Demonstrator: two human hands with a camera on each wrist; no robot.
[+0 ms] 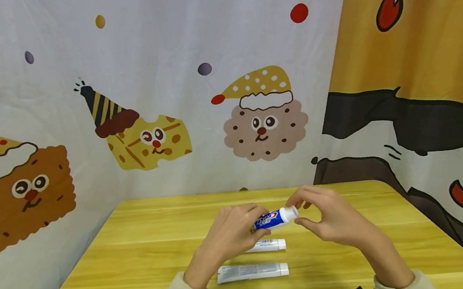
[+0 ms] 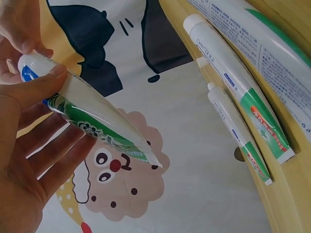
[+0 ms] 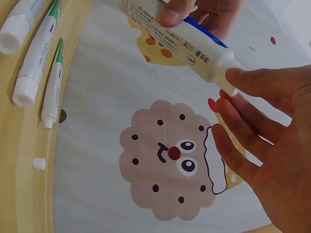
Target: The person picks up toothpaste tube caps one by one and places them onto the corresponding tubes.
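A toothpaste tube [image 1: 269, 220] with blue and green print and a white cap [image 1: 289, 213] is held above the table, tilted. My left hand [image 1: 235, 228] grips the tube's body between thumb and fingers; in the left wrist view its flat crimped end points away from the palm. At the cap end is my right hand [image 1: 329, 214], its thumb and fingertips pinching the white cap in the right wrist view. Below the hands lie white toothpaste tubes: one [image 1: 251, 271] nearer, another [image 1: 272, 244] partly hidden by the left hand.
The wrist views show a small tube [image 2: 238, 131] with a bare nozzle beside a medium tube [image 2: 238, 87]. A small loose white cap [image 3: 39, 163] is on the wooden table [image 1: 140, 252]. A printed cloth [image 1: 159, 52] hangs behind the table.
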